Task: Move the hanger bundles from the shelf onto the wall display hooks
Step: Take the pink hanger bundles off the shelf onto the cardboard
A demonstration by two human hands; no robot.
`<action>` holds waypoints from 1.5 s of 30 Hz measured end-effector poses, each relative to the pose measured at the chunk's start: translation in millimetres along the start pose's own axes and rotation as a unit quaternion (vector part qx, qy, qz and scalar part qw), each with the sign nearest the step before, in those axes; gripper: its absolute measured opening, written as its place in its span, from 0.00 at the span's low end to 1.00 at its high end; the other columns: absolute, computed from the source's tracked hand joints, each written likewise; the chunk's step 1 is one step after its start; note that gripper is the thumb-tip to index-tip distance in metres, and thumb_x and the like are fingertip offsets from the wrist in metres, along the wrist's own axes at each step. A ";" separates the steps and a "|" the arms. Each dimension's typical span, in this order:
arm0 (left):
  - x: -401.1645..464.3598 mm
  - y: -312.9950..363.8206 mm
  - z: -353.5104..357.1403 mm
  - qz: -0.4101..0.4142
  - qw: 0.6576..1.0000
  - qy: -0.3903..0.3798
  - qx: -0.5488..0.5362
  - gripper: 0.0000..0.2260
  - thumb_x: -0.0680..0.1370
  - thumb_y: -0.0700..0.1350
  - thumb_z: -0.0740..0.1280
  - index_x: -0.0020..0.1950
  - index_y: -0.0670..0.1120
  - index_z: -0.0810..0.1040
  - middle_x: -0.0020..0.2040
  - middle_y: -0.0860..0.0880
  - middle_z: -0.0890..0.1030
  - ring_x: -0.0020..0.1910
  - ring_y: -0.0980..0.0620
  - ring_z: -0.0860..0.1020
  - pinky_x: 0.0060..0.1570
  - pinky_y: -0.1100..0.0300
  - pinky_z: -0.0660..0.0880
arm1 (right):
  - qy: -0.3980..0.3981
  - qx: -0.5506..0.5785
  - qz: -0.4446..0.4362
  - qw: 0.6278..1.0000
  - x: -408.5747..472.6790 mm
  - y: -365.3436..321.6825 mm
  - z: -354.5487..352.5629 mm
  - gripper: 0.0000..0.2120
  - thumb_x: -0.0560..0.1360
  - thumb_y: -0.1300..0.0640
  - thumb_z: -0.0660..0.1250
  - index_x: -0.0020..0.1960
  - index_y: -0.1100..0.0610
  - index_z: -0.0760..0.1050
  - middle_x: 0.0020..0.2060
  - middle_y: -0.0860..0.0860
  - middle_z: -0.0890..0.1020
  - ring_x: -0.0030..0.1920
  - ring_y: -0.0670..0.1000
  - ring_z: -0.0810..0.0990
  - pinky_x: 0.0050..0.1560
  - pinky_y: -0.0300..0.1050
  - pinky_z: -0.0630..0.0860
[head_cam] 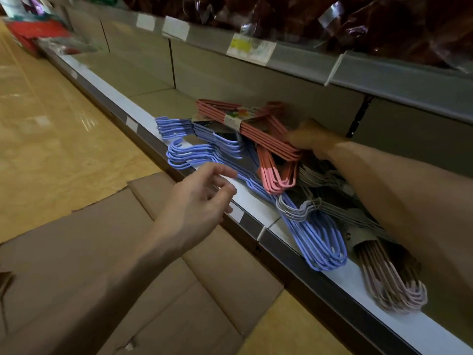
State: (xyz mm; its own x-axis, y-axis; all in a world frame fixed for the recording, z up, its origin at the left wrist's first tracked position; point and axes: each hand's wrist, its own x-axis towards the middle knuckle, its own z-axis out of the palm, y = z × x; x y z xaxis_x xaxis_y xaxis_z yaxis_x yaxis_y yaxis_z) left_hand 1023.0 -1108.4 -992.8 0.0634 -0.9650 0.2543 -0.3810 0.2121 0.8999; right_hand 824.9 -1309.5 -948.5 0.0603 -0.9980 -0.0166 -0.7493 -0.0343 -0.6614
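A pile of wire hanger bundles lies on the low shelf (143, 116). On top is a pink bundle (245, 124) with a paper band, and my right hand (311, 138) grips its right corner deep inside the shelf. Blue bundles (199, 149) lie under it, their hooks poking over the shelf's front edge. Grey hangers (302, 208) and a pale pink bundle (391, 285) lie further right, partly hidden by my right forearm. My left hand (197, 201) hovers in front of the shelf edge with fingers loosely curled, holding nothing. No wall hooks are in view.
Flattened cardboard boxes (107, 265) lie on the yellow floor (38, 111) below the shelf. An upper shelf (384, 78) with price labels overhangs the pile, loaded with dark bagged goods (332, 19). The low shelf's left stretch holds nothing but red items at the far end.
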 end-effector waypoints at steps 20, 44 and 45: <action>40.4 -9.8 -0.1 -0.044 0.998 0.021 -0.047 0.07 0.81 0.42 0.66 0.55 0.53 0.79 0.47 0.49 0.82 0.38 0.52 0.84 0.37 0.53 0.83 | 0.040 0.096 -0.003 0.995 9.3 -10.9 7.9 0.04 0.76 0.60 0.70 0.50 0.60 0.79 0.45 0.58 0.81 0.36 0.51 0.79 0.33 0.38 0.76; -53.9 58.4 -121.2 -0.202 0.791 0.326 -0.477 0.20 0.81 0.63 0.59 0.58 0.48 0.77 0.58 0.44 0.82 0.55 0.41 0.82 0.52 0.38 0.79 | -0.174 0.165 -0.212 0.947 -192.5 -79.3 41.5 0.09 0.79 0.47 0.67 0.50 0.52 0.81 0.28 0.42 0.78 0.28 0.41 0.74 0.33 0.37 0.68; -56.9 62.7 -124.8 -0.198 0.783 0.334 -0.486 0.21 0.81 0.63 0.59 0.58 0.48 0.77 0.57 0.45 0.83 0.56 0.41 0.82 0.52 0.39 0.79 | -0.168 0.151 -0.227 0.947 -198.6 -82.7 45.0 0.07 0.79 0.46 0.67 0.50 0.49 0.80 0.29 0.40 0.79 0.28 0.37 0.75 0.32 0.34 0.69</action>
State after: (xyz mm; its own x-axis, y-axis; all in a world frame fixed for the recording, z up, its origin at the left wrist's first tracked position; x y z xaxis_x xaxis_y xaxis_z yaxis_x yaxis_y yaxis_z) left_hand 1110.6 -1021.0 -906.6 0.5910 -0.7581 -0.2759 0.6518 0.2471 0.7170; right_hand 904.6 -1106.1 -924.3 0.5757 -0.8094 0.1164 -0.3757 -0.3883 -0.8415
